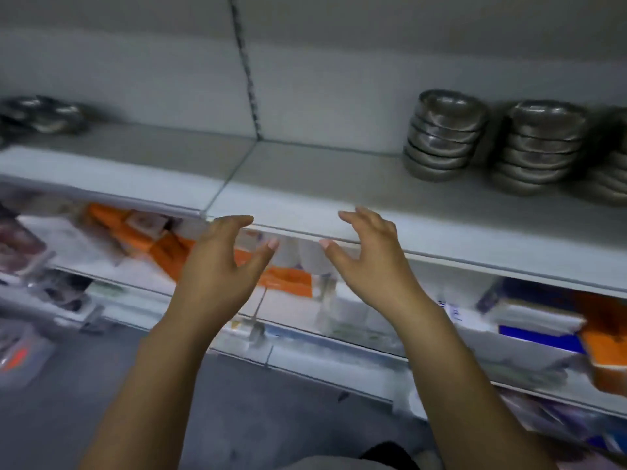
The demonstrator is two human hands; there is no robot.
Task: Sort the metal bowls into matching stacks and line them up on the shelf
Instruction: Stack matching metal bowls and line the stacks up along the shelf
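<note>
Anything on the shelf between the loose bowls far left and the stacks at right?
Nothing visible: the shelf is bare between the loose bowls and the nearest stack. The left hand and right hand are empty at its front edge.

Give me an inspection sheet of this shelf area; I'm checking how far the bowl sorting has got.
Surface: white shelf, bowls at both ends.
Job's things: first bowl stack and second bowl stack side by side at right; third stack cut by the frame; loose bowls far left, blurred.
Clutter: nothing seen on this shelf.
Grippers: left hand and right hand open, holding nothing, in front of the shelf's front edge.
Cables: nothing seen.
Surroundings: orange packs and blue packs below, blurred; grey floor.
</note>
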